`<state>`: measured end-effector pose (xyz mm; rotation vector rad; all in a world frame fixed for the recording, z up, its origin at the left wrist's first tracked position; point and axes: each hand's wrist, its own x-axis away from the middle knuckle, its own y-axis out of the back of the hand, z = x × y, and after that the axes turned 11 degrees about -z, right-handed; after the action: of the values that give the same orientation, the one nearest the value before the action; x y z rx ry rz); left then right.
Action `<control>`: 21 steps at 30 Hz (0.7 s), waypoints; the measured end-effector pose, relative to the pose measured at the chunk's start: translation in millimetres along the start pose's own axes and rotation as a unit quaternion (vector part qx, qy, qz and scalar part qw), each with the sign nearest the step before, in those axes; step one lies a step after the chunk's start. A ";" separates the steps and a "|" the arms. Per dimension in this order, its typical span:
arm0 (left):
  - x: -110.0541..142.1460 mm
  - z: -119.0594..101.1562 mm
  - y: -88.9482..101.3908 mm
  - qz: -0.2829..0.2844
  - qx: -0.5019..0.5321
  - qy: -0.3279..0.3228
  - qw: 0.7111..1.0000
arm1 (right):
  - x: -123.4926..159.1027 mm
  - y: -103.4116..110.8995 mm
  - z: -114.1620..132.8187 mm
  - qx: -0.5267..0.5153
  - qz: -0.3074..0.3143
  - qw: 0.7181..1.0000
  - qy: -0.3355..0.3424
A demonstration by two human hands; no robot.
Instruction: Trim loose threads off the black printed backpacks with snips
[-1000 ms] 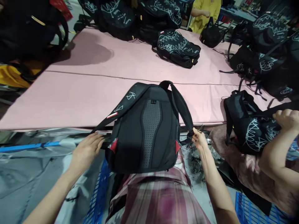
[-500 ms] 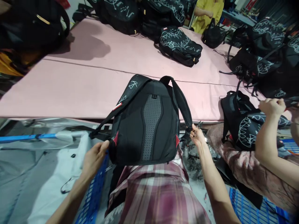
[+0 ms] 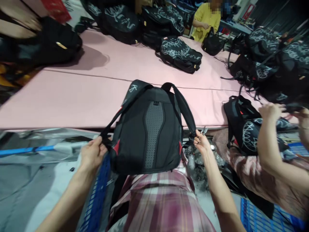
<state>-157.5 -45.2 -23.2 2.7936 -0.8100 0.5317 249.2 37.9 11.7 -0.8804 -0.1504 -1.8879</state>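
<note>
A black backpack (image 3: 135, 135) rests on my lap against the table edge, its padded back panel facing me. It has a grey perforated centre strip and red tabs at both lower sides. My left hand (image 3: 93, 153) is closed on the lower end of the left shoulder strap (image 3: 113, 120). At the other side, my right hand (image 3: 202, 143) pinches the right shoulder strap (image 3: 184, 104) near its buckle. A small pointed metal tool (image 3: 205, 130), like thread snips, sticks out by the right-hand fingers. The backpack's front is hidden.
A pink-covered table (image 3: 79, 96) spans the front. More black backpacks with white scribble prints (image 3: 180, 53) lie on it. A co-worker's hands (image 3: 271, 111) handle a bag at right; another person's hand (image 3: 19, 19) is at upper left. Blue crates (image 3: 95, 193) stand below.
My left hand has moved up from the bag's lower side and taken hold of the left strap end. The right hand keeps its hold. The view has shifted slightly.
</note>
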 end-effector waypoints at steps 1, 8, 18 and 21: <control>0.6 -8.6 1.4 0.010 0.021 0.016 1.000 | 2.9 0.2 1.0 0.002 0.009 1.000 -0.003; 3.1 -36.4 23.4 0.097 0.166 0.012 0.981 | -31.3 16.4 -11.2 0.029 0.018 0.999 0.023; 4.5 -33.1 30.5 0.160 0.204 -0.012 0.966 | -21.5 16.8 -29.2 0.191 -0.076 0.943 0.263; 1.9 -24.7 51.8 0.141 0.105 -0.032 0.984 | 4.0 36.6 -48.3 0.265 -0.141 0.872 0.387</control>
<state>-191.3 -82.6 4.1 2.9136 -1.2449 0.6052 254.1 -5.3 -30.7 0.3135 -0.2922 -2.1690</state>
